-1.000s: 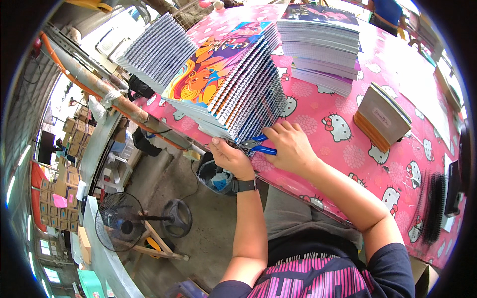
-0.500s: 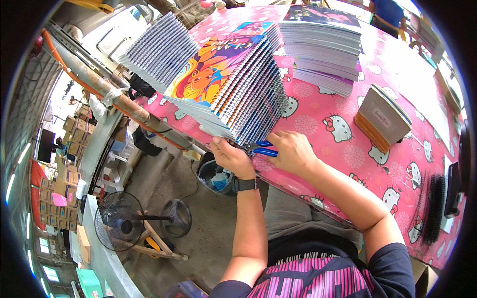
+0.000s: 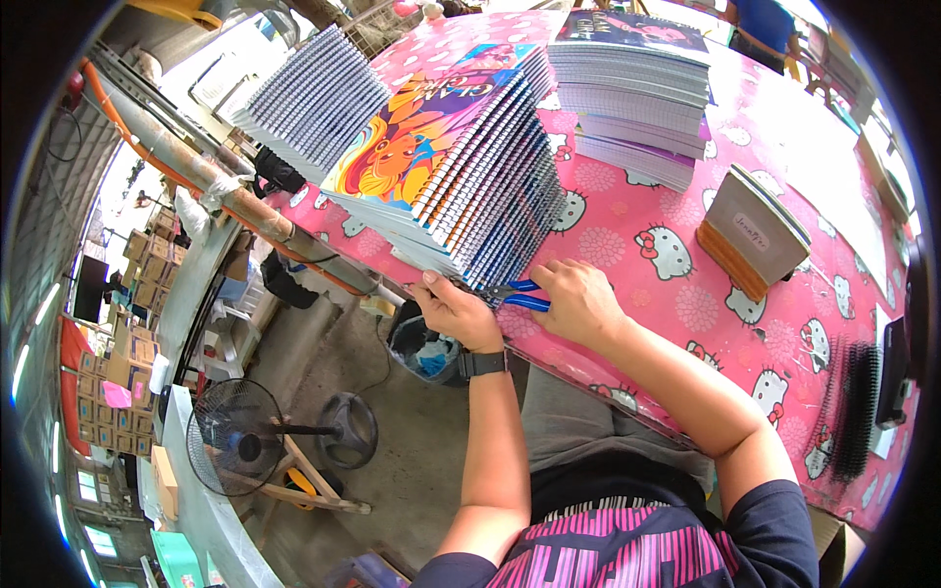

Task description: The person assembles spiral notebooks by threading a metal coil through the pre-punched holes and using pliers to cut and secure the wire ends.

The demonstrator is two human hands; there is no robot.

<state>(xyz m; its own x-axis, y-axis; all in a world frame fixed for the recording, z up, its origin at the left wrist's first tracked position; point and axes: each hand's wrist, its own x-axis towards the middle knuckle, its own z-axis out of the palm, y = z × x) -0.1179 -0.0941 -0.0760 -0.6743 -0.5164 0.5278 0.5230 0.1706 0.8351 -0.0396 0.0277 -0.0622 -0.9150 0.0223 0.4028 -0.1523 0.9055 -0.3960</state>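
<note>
A tall stack of spiral notebooks [image 3: 397, 147] with bright illustrated covers stands at the table's near edge, its wire bindings turned towards my right side. My left hand [image 3: 459, 314], a dark band on its wrist, is closed at the stack's bottom near corner, thumb up against the lowest notebooks. In my right hand [image 3: 580, 306] are blue-handled pliers [image 3: 527, 302], the handles a little apart. Their jaws reach the lower end of the wire bindings beside my left fingers. Exactly what the jaws touch is too small to make out.
More spiral notebooks stand in a stack [image 3: 312, 103] at the far left and another [image 3: 632, 98] at the back. A small box-like stand [image 3: 755, 235] sits right on the pink patterned table [image 3: 627, 245]. A metal pipe [image 3: 265, 223] runs along the left edge; below are a bin [image 3: 423, 345] and fan [image 3: 235, 438].
</note>
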